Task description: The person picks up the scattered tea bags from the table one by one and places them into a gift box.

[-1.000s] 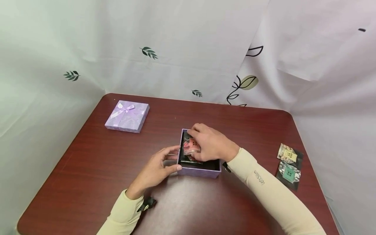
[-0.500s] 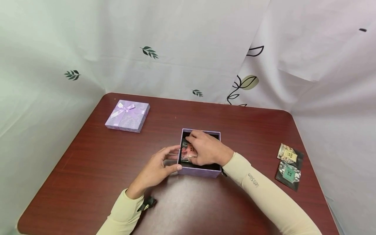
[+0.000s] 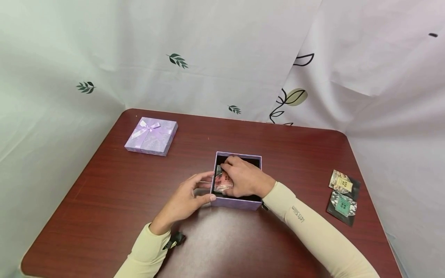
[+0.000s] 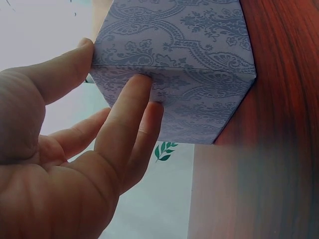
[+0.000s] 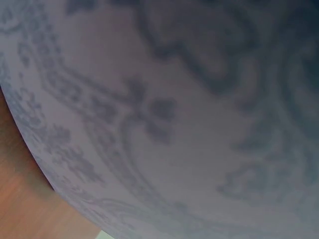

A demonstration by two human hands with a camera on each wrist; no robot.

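An open purple patterned gift box point(image 3: 236, 203) with a black inside stands mid-table. My right hand point(image 3: 247, 177) reaches down into it and grips a flat packet point(image 3: 222, 183) with a coral-red label, thumb at its near edge and fingers at its far edge. Part of the packet is hidden under this hand. My left hand point(image 3: 184, 199) steadies the box from the left, its fingers lightly bent and their tips touching the side wall. Its thumb lies at the near left corner. In the left wrist view, fingertips meet the box's paisley wall point(image 4: 184, 82). The box wall point(image 5: 164, 149) fills the right wrist view.
The matching lid point(image 3: 153, 137) with a ribbon bow lies at the back left of the reddish-brown table point(image 3: 104, 193). Two dark packets, one with a yellow label point(image 3: 344, 184) and one with a green label point(image 3: 342, 207), lie near the right edge. White curtains point(image 3: 208, 58) hang around.
My right hand has sunk lower into the box and come slightly nearer, taking the coral-labelled packet down with it. The left hand stays in place.
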